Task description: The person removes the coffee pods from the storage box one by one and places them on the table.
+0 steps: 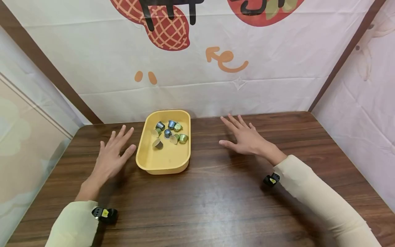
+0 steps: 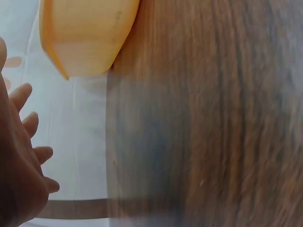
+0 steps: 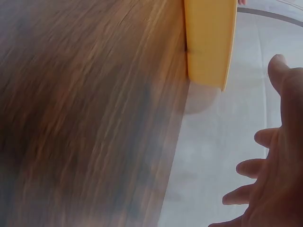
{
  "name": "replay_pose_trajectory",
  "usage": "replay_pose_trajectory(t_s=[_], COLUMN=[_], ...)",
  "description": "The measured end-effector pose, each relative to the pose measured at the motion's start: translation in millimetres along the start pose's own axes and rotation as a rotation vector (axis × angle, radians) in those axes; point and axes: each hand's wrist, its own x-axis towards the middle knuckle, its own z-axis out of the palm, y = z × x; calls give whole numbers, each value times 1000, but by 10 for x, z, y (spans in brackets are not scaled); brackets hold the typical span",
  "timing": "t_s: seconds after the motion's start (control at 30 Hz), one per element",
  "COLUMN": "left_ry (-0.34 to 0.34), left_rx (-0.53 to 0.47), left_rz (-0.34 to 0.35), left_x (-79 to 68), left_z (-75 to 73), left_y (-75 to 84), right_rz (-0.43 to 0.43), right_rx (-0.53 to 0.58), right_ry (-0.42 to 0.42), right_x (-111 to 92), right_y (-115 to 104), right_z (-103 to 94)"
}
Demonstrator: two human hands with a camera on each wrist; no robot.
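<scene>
A yellow tray [image 1: 163, 159] stands near the table's back edge, left of the middle. Several small coffee capsules lie in its back half, among them a blue capsule [image 1: 168, 133], a green capsule [image 1: 183, 138] and a brown capsule [image 1: 158, 144] tipped on its side. Just left of the tray is my left hand [image 1: 110, 159], fingers spread, thumb close to the rim and holding nothing. My right hand [image 1: 247, 139] hovers farther off to the tray's right, its fingers also spread and its palm down. From both wrist views the tray's outer wall [image 2: 83, 38] shows, while the capsules are hidden.
The dark wooden table [image 1: 210, 206] reaches back to a white printed cloth [image 1: 191, 92] hung behind it. Cloth walls also flank both sides. Black wrist cameras sit at the left cuff [image 1: 74, 223] and the right cuff [image 1: 290, 168].
</scene>
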Motion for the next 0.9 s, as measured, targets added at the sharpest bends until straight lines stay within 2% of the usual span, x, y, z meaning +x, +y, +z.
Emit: replay_pose_trajectory(t_s=[0.2, 0.4, 0.5, 0.7, 0.9], left_ry=[1, 15, 9, -3, 22], left_rx=[-88, -290, -353, -444, -531], left_rz=[19, 76, 94, 83, 77], left_x=[13, 27, 28, 21, 39], left_z=[95, 172, 219, 291, 409], left_y=[36, 26, 44, 72, -19], right_rz=[-37, -79, -93, -146, -211], right_rx=[47, 87, 116, 174, 219], right_ry=[12, 59, 73, 137, 182], right_x=[57, 134, 167, 271, 382], right_y=[-109, -208, -256, -373, -535], right_z=[61, 147, 189, 239, 244])
